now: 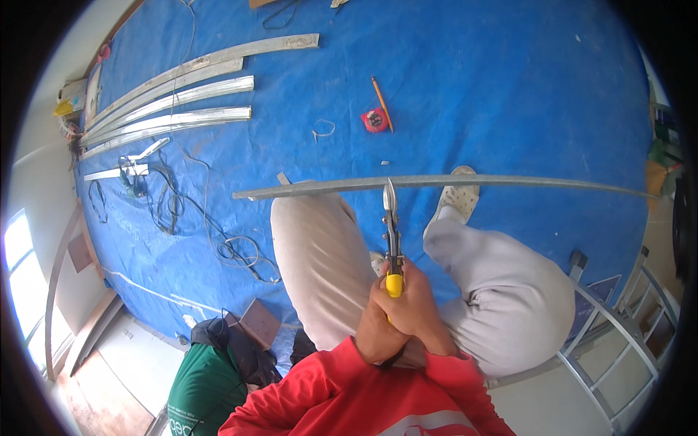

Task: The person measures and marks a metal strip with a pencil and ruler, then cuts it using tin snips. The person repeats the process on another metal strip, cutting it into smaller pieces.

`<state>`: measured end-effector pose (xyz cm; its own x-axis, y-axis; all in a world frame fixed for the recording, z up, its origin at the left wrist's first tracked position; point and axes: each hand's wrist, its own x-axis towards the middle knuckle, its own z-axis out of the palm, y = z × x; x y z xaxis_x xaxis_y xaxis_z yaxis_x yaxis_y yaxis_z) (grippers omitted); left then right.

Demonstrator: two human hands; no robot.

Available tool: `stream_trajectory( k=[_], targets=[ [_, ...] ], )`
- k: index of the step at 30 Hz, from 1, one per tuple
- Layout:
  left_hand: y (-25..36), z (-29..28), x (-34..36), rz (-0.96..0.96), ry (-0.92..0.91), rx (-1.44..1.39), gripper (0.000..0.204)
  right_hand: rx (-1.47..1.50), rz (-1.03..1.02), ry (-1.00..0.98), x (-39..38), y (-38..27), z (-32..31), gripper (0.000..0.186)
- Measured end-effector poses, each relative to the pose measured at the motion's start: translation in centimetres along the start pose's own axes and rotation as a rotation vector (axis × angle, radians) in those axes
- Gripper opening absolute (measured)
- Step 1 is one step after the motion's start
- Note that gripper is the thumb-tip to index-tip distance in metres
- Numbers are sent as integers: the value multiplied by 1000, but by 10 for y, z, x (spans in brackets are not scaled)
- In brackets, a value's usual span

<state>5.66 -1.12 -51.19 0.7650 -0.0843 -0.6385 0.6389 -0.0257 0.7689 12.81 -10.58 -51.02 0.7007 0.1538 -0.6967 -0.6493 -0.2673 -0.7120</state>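
Observation:
A pair of tin snips [393, 240] with yellow handles points away from me at the middle of the view. My right hand [416, 299] is wrapped round the handles, and my left hand [380, 323] closes against them from the left. The tips of the blades meet the near edge of a long, thin grey metal profile [523, 181]; I cannot tell whether they have bitten into it. Toward its left end, the profile rests at my bent left knee. It runs sideways past my right foot, which wears a light clog [459, 195].
Blue sheeting [480, 87] covers the floor. Ahead lie a red tape measure [374, 120] and a pencil [382, 104]. Several metal profiles [193, 93] lie far left, nearer a tangled cable [174, 200]. A metal ladder [618, 327] is at right, a green cloth item [207, 381] at lower left.

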Motion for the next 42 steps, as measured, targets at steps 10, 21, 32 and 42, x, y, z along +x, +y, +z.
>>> stream_trajectory(
  k=[10,21,32,42],
  targets=[
    [-11,7,-7,34,104,-118,58,24,-23,18,-2,1,2,24],
    [33,-21,1,-33,-205,-141,73,13,-50,9,0,-2,-6,34],
    [127,-132,159,762,74,1351,43,8,47,-23,-2,-7,-11,35],
    [100,-135,156,570,96,1290,7,253,131,-215,-23,1,-18,55]
  ],
)
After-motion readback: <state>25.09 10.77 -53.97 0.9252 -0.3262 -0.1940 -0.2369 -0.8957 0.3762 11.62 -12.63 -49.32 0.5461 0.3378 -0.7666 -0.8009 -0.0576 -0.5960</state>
